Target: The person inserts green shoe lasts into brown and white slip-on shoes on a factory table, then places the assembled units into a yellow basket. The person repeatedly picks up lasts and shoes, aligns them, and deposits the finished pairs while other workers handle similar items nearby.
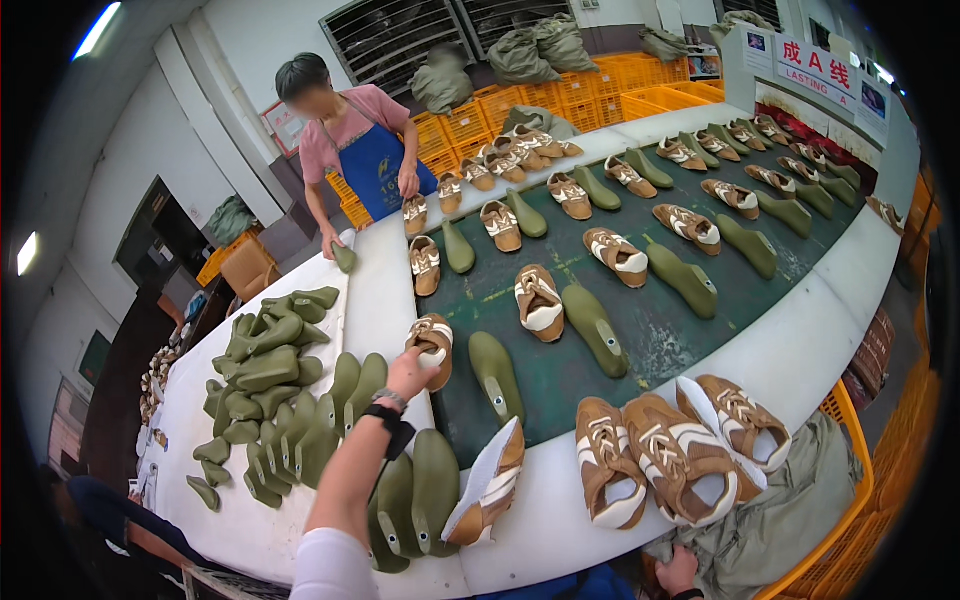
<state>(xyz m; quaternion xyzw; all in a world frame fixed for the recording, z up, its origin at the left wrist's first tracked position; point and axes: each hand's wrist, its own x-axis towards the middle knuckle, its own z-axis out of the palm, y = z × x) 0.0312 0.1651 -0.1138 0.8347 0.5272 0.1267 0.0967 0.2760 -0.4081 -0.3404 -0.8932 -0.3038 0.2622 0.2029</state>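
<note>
My left hand [412,372] reaches over the green conveyor's near left corner, its fingers closed at the opening of a brown and white sneaker upper [432,335]. To its right on the belt lies an olive-green shoe last [492,372]. My right hand [678,572] is low at the bottom edge, beside the grey-green cloth [790,510]; its fingers look curled, and what they hold, if anything, is hidden. Several sneakers [610,465] rest on the white ledge between my hands. One more sneaker [487,485] leans on its side against olive lasts [435,490] near my left forearm.
Rows of sneakers and lasts cover the green belt [680,335]. A heap of lasts [270,370] fills part of the white table at left. Across it, a person in a blue apron [372,170] touches a last [345,258]. Orange crates [465,125] stand behind; an orange basket [855,420] is lower right.
</note>
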